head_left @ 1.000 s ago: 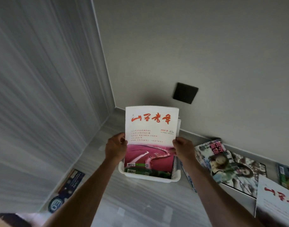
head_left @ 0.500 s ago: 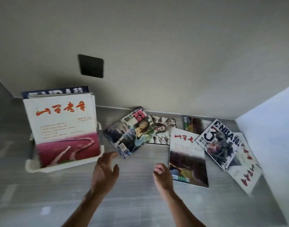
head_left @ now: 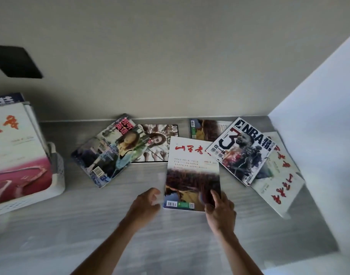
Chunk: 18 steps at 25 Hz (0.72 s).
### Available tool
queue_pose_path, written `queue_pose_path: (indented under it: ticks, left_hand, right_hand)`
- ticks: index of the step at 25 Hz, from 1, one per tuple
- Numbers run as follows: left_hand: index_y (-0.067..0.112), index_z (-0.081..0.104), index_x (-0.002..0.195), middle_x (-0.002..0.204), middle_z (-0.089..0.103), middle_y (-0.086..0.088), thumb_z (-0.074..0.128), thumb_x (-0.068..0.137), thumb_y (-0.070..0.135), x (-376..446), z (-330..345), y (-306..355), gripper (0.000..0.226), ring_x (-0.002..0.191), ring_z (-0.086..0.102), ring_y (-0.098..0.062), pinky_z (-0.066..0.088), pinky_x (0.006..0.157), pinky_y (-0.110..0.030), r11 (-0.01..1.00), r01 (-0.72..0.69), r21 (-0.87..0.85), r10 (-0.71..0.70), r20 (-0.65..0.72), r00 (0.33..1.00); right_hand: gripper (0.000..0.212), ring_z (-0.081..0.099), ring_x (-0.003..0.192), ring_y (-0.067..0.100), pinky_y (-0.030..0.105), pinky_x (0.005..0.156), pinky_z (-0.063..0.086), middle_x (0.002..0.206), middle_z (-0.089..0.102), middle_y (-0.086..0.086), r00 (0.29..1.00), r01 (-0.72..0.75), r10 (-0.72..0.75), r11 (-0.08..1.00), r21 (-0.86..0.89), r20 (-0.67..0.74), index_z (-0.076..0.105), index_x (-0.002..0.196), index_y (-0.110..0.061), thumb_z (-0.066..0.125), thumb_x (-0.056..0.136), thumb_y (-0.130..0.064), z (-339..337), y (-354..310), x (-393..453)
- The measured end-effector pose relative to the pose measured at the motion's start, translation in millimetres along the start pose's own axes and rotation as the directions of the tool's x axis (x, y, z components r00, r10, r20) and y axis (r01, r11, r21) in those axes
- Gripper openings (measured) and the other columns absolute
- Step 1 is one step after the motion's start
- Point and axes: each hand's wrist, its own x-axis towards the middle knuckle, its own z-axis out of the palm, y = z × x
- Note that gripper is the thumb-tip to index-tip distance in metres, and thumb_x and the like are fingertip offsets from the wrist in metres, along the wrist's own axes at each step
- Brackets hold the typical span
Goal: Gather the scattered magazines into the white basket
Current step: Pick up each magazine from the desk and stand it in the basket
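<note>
A white magazine with red characters and a brown landscape (head_left: pixel 193 167) lies flat on the grey floor in the middle. My right hand (head_left: pixel 219 209) rests on its lower right corner, a finger stretched onto the cover. My left hand (head_left: pixel 148 203), blurred and loosely curled, is at its lower left edge; whether it touches is unclear. The white basket (head_left: pixel 58 175) stands at the far left with several magazines (head_left: pixel 17 145) upright in it, a red-and-white cover in front.
More magazines lie along the wall: a teal-toned cover (head_left: pixel 108 153) over another one (head_left: pixel 158 145), a half-hidden one (head_left: pixel 205 130), an NBA issue (head_left: pixel 241 149) and a white one (head_left: pixel 277 173). A white panel (head_left: pixel 319 135) closes the right side. A black wall plate (head_left: pixel 15 62) is upper left.
Both hands let go of the red-and-white magazine, which now stands in the basket. The view swung right and both hands reached forward to the middle magazine.
</note>
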Motion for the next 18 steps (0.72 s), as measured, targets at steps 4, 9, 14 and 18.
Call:
queue_pose_path:
  ticks: [4,9,14,18]
  left_hand:
    - [0.020,0.061,0.106,0.100,0.067,-0.005,0.063,0.070,0.039,47.9,22.7,26.7,0.040,0.099,0.064,-0.028,0.049,0.079,-0.035,0.975,0.116,-0.189,-0.136,-0.101,0.985]
    - [0.026,0.067,0.094,0.094,0.071,-0.006,0.054,0.092,0.023,56.3,30.8,35.0,0.013,0.081,0.066,-0.022,0.051,0.070,-0.031,0.987,-0.015,-0.161,-0.007,-0.135,0.991]
    - [0.008,0.055,0.131,0.108,0.070,-0.015,0.060,0.092,0.026,2.6,-13.2,14.2,0.043,0.090,0.068,-0.027,0.056,0.080,-0.037,0.865,-0.268,-0.424,0.226,-0.148,0.963]
    - [0.014,0.075,0.093,0.081,0.076,-0.003,0.054,0.079,-0.010,-49.8,-72.8,-31.2,0.035,0.077,0.070,-0.016,0.058,0.070,-0.029,0.807,-0.372,-0.459,0.233,-0.330,0.914]
  right_hand:
    - [0.037,0.053,0.103,0.026,0.033,0.085,0.051,0.139,0.052,-0.005,0.999,0.050,-0.051,0.996,0.078,0.010,0.065,0.120,-0.031,0.061,0.085,-0.037,1.4,15.1,1.6]
    - [0.031,0.067,0.093,0.021,0.032,0.076,0.055,0.109,0.073,-0.004,0.998,0.044,-0.057,0.939,0.342,0.029,0.066,0.109,-0.030,0.069,0.079,-0.035,-4.8,21.7,-12.4]
    - [0.057,0.064,0.078,0.025,0.034,0.063,0.049,0.115,0.066,0.007,0.928,-0.370,0.151,0.472,0.800,0.340,0.047,0.130,-0.020,0.073,0.080,-0.011,-28.9,-14.3,17.8]
    - [0.025,0.058,0.059,0.014,0.029,0.051,0.043,0.076,0.072,0.004,0.901,-0.331,-0.173,0.318,0.889,0.397,0.068,0.100,-0.027,0.074,0.078,-0.016,-40.8,-91.8,18.5]
